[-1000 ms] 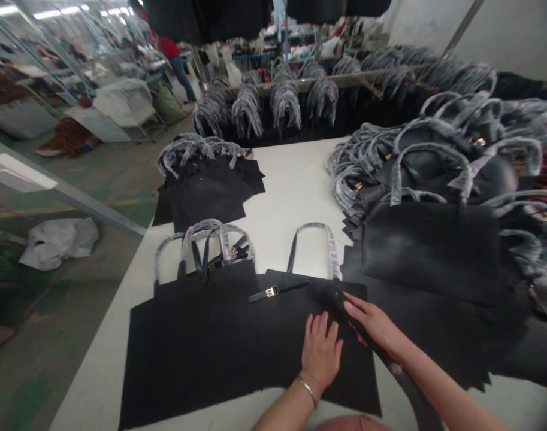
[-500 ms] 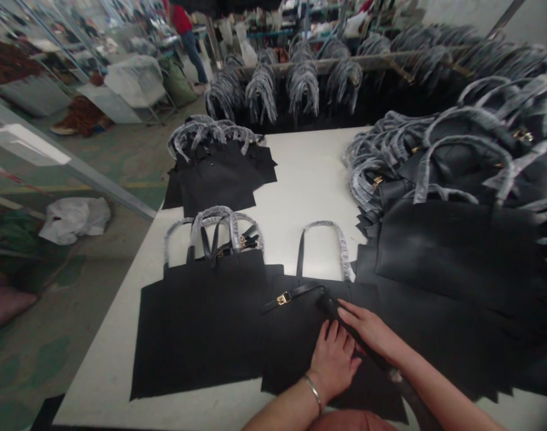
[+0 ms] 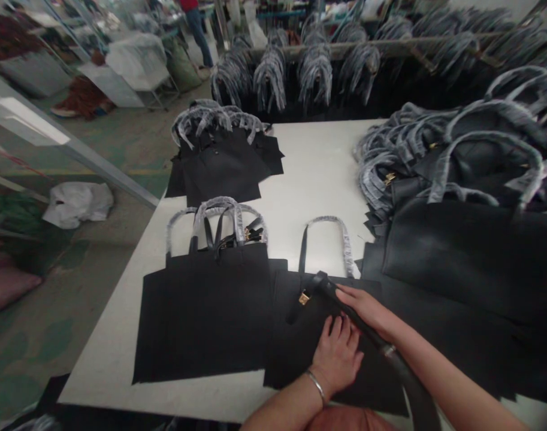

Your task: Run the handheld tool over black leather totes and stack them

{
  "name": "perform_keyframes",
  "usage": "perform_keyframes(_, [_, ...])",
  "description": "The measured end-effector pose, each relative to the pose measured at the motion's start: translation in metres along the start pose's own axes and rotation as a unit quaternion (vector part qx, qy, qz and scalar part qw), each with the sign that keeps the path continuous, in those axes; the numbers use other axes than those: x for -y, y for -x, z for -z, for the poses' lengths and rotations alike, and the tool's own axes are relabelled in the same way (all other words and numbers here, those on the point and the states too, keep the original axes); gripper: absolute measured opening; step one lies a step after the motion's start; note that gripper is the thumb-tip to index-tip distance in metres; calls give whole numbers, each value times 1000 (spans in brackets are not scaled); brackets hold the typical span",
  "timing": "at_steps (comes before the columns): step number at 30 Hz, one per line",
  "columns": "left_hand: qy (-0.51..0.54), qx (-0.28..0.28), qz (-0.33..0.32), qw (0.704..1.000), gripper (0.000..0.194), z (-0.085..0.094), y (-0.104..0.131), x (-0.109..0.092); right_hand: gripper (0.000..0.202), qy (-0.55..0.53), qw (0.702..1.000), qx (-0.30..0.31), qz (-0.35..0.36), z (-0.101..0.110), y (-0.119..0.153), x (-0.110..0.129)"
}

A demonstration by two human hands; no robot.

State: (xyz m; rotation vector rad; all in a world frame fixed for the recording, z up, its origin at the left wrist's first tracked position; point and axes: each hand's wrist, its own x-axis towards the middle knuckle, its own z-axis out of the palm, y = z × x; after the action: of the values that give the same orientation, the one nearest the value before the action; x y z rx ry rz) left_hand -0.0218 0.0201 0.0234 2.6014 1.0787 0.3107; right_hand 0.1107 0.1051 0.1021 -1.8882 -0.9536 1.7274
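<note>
My right hand [image 3: 365,308] is wrapped round a long black tube-like tool [image 3: 360,326], whose thick rear part runs down past my forearm. Its tip lies over the upper part of a flat black bag panel [image 3: 295,353], close to a dark strap with a gold buckle [image 3: 304,297]. My left hand [image 3: 338,353], a silver bracelet at the wrist, rests palm down on the same panel with its fingers stretched out, just below the tool. One plastic-wrapped handle [image 3: 347,242] stands up from the panel's top edge.
Left of the panel lie black bag pieces [image 3: 205,317] with wrapped handles. A smaller stack [image 3: 223,167] sits at the far left of the white table [image 3: 318,161]. Bags [image 3: 471,245] are heaped on the right. Behind the table, wrapped handles [image 3: 316,75] hang on a rack.
The tool's tip has shifted slightly up and left on the panel. The buckled strap has swung from lying sideways to pointing down. My left hand stays flat in nearly the same place.
</note>
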Motion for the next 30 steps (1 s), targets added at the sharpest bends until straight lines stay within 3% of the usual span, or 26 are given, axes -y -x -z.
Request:
perform_keyframes(3, [-3,0,-5,1000,54,-1,0,0,67,8,1000,-21,16,-5,-13,6])
perform_keyframes(6, [8,-2,-10,1000,52,-5,2,2,67,22,999,-24,32,-5,-10,1])
perform_keyframes(13, [82,25,-8,996,44,-9,-3,2,63,112,989,59,71,-25,-3,-15])
perform_keyframes(18, [110,44,-7,993,39,-13,-3,0,61,125,987,34,90,-50,-21,-5])
perform_keyframes(23, [130,56,37,989,39,-20,3,-1,59,119,984,16,130,-55,-8,4])
perform_keyframes(25, [153,64,76,983,42,-12,3,-1,61,134,978,21,156,-46,7,9])
perform_keyframes(28, [169,109,147,969,36,17,-8,1,58,160,973,20,163,-23,42,14])
perform_keyframes(30, [161,136,97,973,29,39,-27,8,53,141,979,4,144,-6,66,14])
